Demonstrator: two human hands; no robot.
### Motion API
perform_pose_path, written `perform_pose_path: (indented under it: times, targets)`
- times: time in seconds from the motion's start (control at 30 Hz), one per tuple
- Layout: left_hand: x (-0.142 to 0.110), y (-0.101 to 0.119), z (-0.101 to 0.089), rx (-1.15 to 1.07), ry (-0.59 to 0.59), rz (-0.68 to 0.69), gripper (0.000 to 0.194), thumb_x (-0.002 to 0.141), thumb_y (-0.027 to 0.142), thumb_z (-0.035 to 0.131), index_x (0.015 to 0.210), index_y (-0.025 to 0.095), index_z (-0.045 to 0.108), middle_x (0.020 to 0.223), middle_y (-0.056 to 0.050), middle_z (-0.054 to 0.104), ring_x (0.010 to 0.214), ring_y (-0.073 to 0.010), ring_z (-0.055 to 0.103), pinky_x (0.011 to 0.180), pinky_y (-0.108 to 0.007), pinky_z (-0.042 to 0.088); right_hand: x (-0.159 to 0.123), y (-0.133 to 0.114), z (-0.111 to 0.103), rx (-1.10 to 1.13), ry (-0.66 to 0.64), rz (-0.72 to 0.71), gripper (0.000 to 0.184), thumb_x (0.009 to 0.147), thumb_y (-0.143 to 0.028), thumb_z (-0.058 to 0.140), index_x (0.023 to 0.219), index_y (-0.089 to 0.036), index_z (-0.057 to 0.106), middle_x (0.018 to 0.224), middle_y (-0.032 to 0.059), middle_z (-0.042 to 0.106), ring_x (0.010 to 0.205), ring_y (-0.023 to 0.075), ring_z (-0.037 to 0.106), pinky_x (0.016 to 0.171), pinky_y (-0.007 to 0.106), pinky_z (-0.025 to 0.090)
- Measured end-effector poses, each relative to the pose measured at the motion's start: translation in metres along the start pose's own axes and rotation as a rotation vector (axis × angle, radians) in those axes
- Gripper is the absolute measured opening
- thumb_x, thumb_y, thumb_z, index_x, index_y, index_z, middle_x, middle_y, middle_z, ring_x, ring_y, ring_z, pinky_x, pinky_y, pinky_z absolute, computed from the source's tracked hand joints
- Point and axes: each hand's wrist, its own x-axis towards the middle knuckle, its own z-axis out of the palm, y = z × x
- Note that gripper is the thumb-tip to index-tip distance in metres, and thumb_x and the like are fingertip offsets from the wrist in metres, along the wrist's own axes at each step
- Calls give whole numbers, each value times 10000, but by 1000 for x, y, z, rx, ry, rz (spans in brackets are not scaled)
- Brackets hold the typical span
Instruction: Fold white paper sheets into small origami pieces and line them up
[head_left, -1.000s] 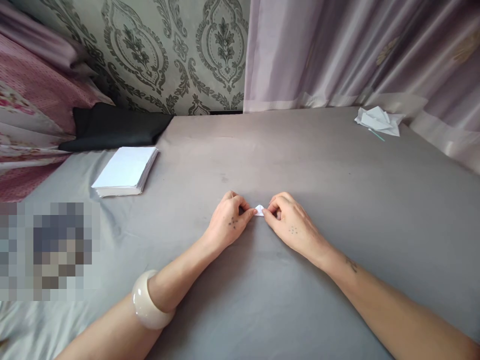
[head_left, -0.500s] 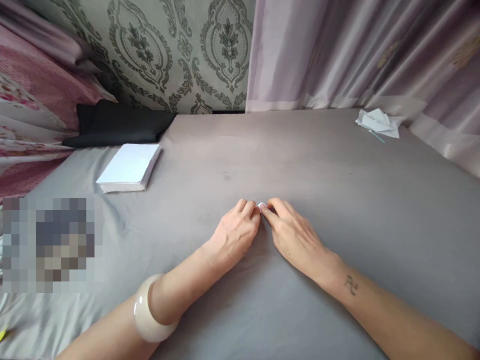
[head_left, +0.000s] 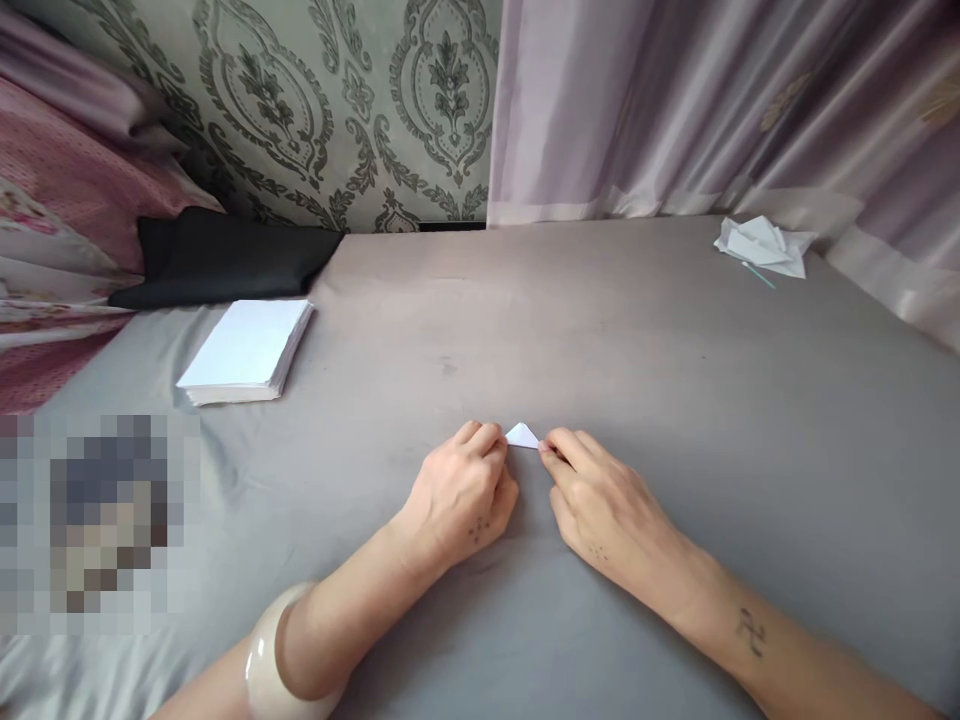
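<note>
A small folded piece of white paper shows as a low triangle between my two hands, its peak pointing away from me. My left hand is closed, its fingertips pinching the paper's left corner. At the right corner, my right hand grips the paper between thumb and fingers. Both ends of the paper are hidden under the fingers. A pale bangle circles my left forearm.
A stack of white paper lies at the left on the grey cloth. Behind it rests a folded black cloth. Folded white papers and a thin green stick lie far right. A blurred patch covers the lower left.
My hands have moved apart and slightly nearer to me, so more of the folded paper shows between them. The whole view has shifted a little.
</note>
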Motion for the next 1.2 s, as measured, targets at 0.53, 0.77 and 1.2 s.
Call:
perform_pose_path:
  times: [0.53,0.77,1.2]
  targets:
    - [21,-16,6,-532,60,-319,124,792,295,609,801,173,595,654,28,540,608,-118,481,593,-240,374,29,8,5,537,77,295,114,828,-205,576,940,-215,561,926,38,610,765,155,569,710,285,428]
    - [21,-12,4,-906,388,-328,166,782,313,630,793,174,539,678,33,553,597,-96,493,583,-218,388,48,-5,3,1081,308,515,270,816,-211,532,1081,-178,575,1124,111,625,904,181,644,814,331,492]
    - [17,40,-1,-1131,549,-152,206,791,289,688,899,175,553,939,-42,620,809,-147,626,769,-291,498,21,-14,-30,1490,408,424,266,784,-346,610,976,-180,690,902,53,686,807,159,587,660,257,441]
